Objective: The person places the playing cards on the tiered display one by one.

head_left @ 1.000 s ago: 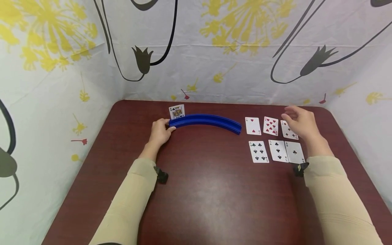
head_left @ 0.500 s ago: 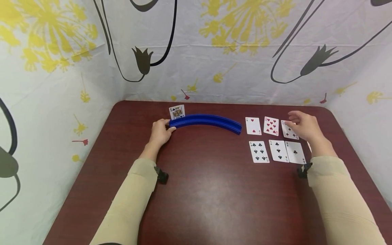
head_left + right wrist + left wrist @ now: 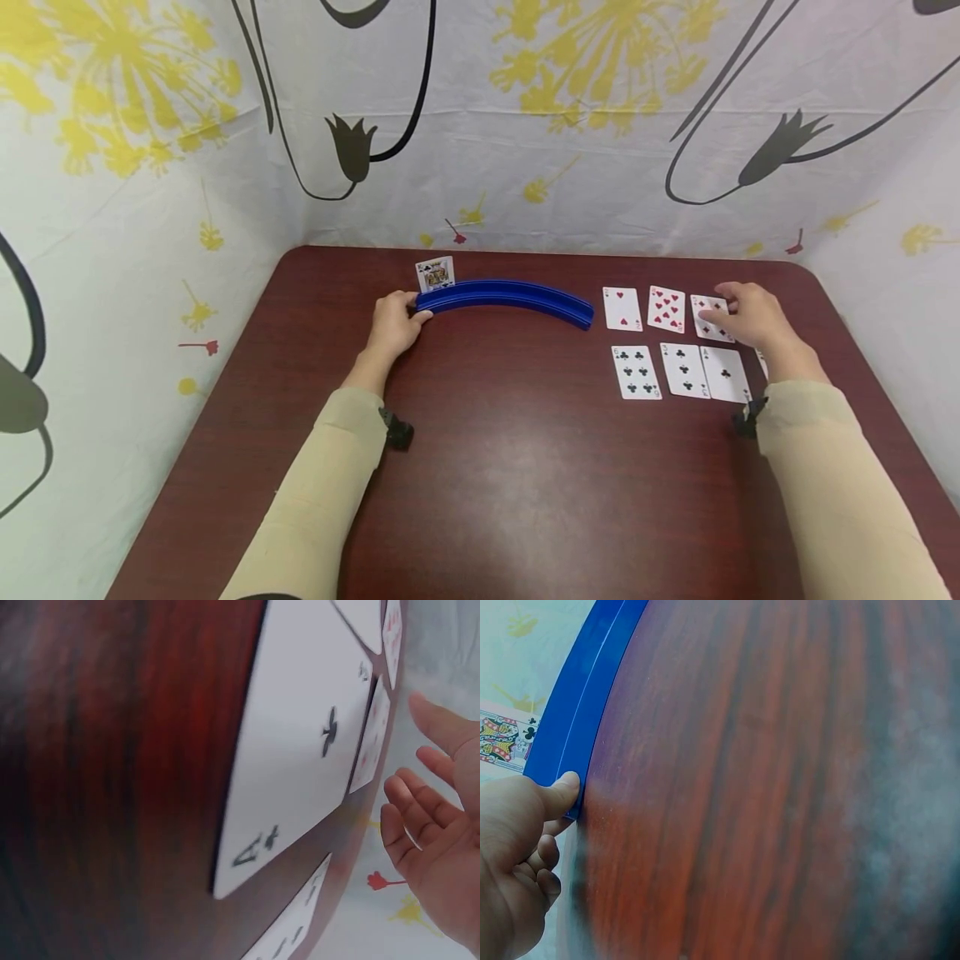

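My left hand (image 3: 393, 323) pinches the left end of a curved blue card holder (image 3: 502, 292), thumb on its front face. A king of clubs (image 3: 437, 272) stands in the holder near that hand, its lower edge hidden. Over on the right, my right hand (image 3: 761, 317) hovers at a diamonds playing card (image 3: 707, 308), partly covering it. Its fingers are loosely bent and hold nothing in the right wrist view, where the ace of clubs (image 3: 300, 742) lies close to the camera. Whether a fingertip touches the diamonds card, I cannot tell.
Face up lie a two of hearts (image 3: 622, 309), another hearts card (image 3: 667, 309), a six of clubs (image 3: 637, 372) and a three of clubs (image 3: 684, 371). One more card (image 3: 289, 922) is mostly hidden by my right wrist in the head view. Patterned cloth (image 3: 540, 183) hangs behind the table (image 3: 525, 467).
My right hand has shifted right and slightly down, uncovering more of the diamonds card and an edge of the card beneath the wrist. The left hand and holder stay put.
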{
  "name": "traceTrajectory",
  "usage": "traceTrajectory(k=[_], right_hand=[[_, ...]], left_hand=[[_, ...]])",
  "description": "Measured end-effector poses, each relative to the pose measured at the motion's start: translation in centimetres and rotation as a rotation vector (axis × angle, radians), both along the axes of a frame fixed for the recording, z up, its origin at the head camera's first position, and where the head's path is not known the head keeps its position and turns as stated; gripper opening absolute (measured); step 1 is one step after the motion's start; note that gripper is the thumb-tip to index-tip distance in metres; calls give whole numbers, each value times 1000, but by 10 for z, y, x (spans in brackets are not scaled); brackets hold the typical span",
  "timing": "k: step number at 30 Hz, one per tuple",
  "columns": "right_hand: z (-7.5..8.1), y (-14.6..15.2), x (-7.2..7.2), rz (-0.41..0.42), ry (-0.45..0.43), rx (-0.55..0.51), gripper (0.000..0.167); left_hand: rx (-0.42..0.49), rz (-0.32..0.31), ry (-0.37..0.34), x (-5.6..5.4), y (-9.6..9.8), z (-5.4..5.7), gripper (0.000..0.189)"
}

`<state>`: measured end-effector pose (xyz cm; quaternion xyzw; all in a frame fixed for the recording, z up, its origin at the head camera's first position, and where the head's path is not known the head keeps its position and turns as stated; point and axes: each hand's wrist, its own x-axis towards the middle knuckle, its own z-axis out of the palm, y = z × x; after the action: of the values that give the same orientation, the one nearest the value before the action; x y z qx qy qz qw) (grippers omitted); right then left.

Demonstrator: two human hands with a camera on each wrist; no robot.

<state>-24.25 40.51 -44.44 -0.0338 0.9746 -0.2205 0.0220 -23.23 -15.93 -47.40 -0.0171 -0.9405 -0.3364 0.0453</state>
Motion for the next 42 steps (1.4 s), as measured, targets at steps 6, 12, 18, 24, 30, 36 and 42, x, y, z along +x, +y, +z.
traceTrajectory(k=[6,12,18,24,30,36,42], right_hand=[[-6,5,0,-14,-50,6,77],[-9,10,-4,-11,-85,21,94],[-10,16,-7,7,-157,14,108],[-7,19,-9,27,-195,22,106],[-7,21,-8,27,-228,13,112],[-10,22,-11,21,-217,15,111],[-8,19,-17,14,-207,19,114]], left_hand=[[-1,4,-9,0,0,0,41],[-5,0,-18,0,1,1,41],[-8,2,-20,-1,2,1,40],[-15,3,-17,-2,1,1,40],[-22,-5,-9,-3,1,1,40],[-17,0,-7,-2,0,2,40],[-23,3,-12,-2,0,0,40]])
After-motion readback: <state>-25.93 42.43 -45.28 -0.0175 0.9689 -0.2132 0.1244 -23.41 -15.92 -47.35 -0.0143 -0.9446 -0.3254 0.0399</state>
